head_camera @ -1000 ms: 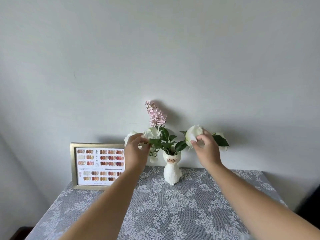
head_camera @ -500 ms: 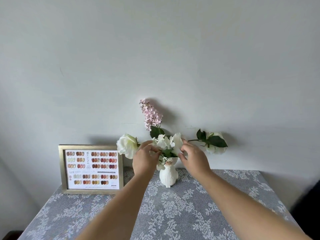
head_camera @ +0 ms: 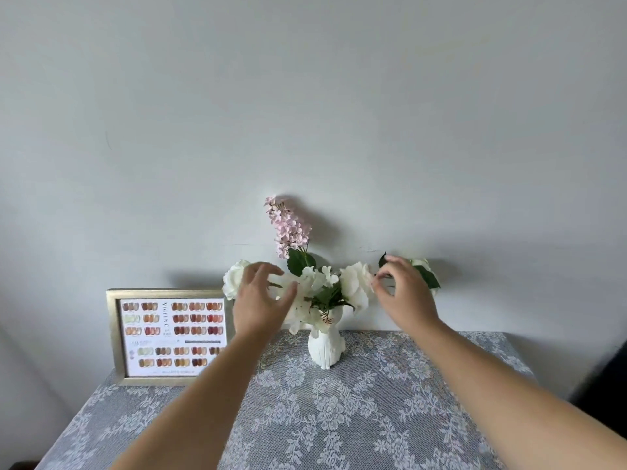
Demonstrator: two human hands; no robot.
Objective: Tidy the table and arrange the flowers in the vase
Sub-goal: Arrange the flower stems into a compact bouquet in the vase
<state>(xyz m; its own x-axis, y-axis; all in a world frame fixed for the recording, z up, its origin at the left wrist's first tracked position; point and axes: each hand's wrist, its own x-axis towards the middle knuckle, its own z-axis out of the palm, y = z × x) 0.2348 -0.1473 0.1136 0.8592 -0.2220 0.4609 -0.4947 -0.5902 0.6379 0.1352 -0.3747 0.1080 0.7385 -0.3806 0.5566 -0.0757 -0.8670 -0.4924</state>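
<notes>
A white cat-shaped vase (head_camera: 325,349) stands at the back of the table against the wall. It holds a tall pink lilac sprig (head_camera: 289,228), a white rose (head_camera: 233,279) leaning left, white blooms (head_camera: 317,283) in the middle and a larger white bloom (head_camera: 356,288) to their right. Another white rose (head_camera: 420,265) with green leaves sticks out far to the right. My left hand (head_camera: 261,300) hovers with fingers spread between the left rose and the middle blooms, holding nothing. My right hand (head_camera: 405,290) pinches thumb and forefinger on the right rose's stem.
A gold-framed colour chart (head_camera: 169,334) leans on the wall, left of the vase. A grey lace cloth (head_camera: 339,418) covers the table, whose edges fall away left and right. A dark object (head_camera: 607,378) sits beyond the right edge.
Both hands have left the middle blooms. My left hand opened and drew slightly left; my right hand moved right to the stem of the far right rose.
</notes>
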